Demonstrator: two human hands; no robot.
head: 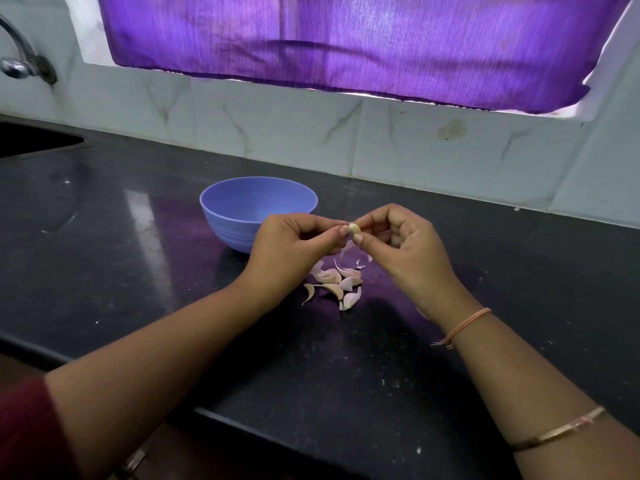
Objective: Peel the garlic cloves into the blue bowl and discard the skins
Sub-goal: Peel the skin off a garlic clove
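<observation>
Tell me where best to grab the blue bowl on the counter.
Probably pinch the blue bowl at its left rim, coming from above and the left: it stands upright with the mouth open, its rounded wall gives little purchase, and the left hand covers its near right side.
</observation>
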